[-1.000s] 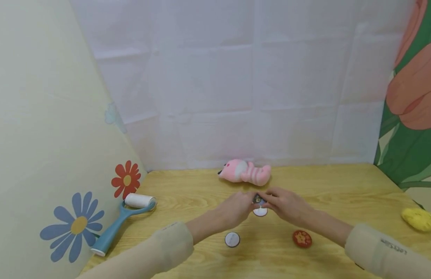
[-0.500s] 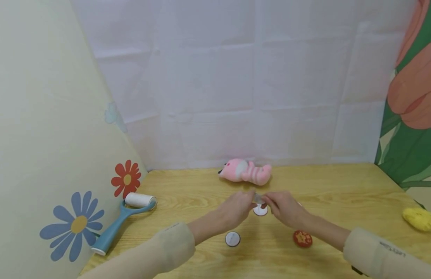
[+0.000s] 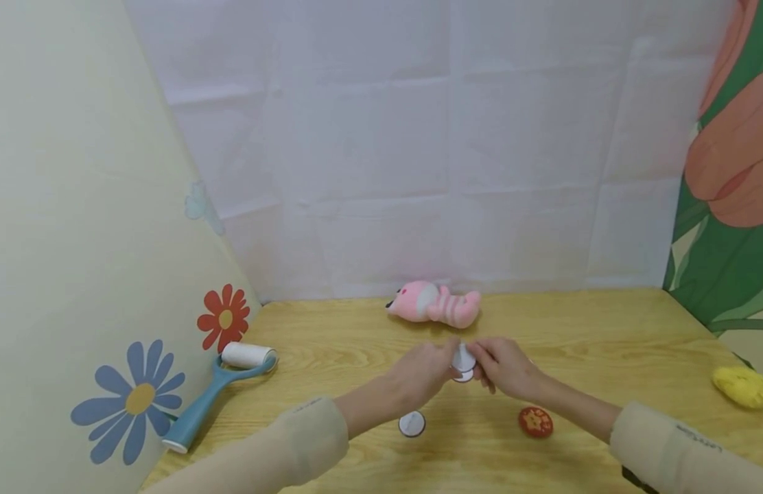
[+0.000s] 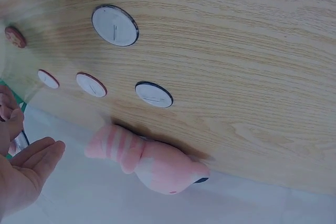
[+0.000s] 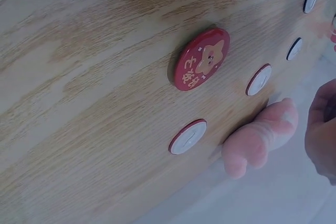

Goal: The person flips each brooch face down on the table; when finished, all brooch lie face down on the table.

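Note:
Both hands meet in the head view around a round pin badge (image 3: pixel 464 357), its white back facing up toward the head camera. My left hand (image 3: pixel 423 374) pinches its left edge, and my right hand (image 3: pixel 503 367) pinches the right edge. Just below it in this view, a second white-backed badge (image 3: pixel 464 377) lies on the table, partly covered. The left wrist view has the left hand (image 4: pixel 26 174) at the lower left corner, fingers extended beside the held badge (image 4: pixel 22 141). Only part of the right hand (image 5: pixel 321 132) shows in the right wrist view, a dark surface at its fingers.
Nearer me lie a white-backed badge (image 3: pixel 412 424) and a red star badge (image 3: pixel 535 422); more white-backed badges (image 5: pixel 188 136) lie beyond. A pink plush toy (image 3: pixel 433 305) rests by the back wall. A blue-handled lint roller (image 3: pixel 217 391) is left, a yellow fluffy thing (image 3: pixel 743 387) right.
The held badge has turned over between the fingers: its dark patterned front faced the head camera, then it stood tilted, and now its white back shows. The hands stay at nearly the same spot.

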Demonstrator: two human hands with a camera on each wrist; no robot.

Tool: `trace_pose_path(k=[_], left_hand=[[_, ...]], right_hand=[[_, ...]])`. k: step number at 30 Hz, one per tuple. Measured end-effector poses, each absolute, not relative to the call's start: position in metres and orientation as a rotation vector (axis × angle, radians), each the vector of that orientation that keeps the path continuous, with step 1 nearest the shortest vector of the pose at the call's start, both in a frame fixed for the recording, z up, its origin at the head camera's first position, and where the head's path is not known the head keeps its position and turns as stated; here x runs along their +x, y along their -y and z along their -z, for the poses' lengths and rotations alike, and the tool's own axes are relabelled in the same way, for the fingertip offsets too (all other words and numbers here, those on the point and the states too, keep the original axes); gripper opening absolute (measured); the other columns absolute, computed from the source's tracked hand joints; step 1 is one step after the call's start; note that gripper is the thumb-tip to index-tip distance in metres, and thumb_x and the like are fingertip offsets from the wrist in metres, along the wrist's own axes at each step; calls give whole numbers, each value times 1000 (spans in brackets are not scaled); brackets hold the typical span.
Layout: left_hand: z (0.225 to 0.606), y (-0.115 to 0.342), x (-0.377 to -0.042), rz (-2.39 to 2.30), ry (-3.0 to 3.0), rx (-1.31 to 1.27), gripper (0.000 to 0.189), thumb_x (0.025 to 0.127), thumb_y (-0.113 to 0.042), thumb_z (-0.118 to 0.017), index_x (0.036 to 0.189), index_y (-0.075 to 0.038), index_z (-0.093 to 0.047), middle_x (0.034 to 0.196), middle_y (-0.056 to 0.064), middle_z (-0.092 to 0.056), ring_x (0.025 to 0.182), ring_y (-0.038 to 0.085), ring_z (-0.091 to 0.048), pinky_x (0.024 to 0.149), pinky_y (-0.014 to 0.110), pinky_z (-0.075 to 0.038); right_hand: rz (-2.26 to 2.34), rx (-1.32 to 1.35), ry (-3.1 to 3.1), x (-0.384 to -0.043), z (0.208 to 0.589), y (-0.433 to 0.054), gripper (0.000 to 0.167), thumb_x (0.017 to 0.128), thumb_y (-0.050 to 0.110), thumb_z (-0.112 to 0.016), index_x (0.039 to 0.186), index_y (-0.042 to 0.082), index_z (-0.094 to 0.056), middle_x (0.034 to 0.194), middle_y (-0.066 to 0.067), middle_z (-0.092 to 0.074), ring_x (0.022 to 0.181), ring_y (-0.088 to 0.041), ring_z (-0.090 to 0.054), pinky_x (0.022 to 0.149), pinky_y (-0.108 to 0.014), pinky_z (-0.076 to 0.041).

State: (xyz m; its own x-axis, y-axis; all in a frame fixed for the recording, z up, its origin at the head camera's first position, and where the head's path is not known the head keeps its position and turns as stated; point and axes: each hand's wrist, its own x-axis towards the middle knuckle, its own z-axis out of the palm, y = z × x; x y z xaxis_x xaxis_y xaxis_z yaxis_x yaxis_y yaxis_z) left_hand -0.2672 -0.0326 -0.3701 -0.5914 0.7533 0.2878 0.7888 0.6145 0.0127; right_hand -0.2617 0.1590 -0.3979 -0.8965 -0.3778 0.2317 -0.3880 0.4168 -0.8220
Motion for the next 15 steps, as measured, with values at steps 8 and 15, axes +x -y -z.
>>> trace_pose_path(k=[8, 15], left_hand=[[370, 31, -266, 183, 2640, -1233, 25, 89, -23, -71, 104, -6, -61, 80, -2, -64, 70, 8, -61, 56, 16, -46], [374, 31, -266, 230, 2701, -1241, 17, 85, -17, -74, 96, -6, -65, 80, -1, -65, 69, 7, -60, 57, 16, -46]], right_hand=[[-1266, 797, 2534, -265, 402, -160, 15, 98, 4, -56, 101, -1, -70, 67, -2, -61, 51, -4, -48, 43, -22, -45], [-855, 1211, 2396, -267, 408, -168, 35, 89, 1, -68, 121, -9, -60, 77, 1, -65, 62, 2, -50, 52, -15, -45]])
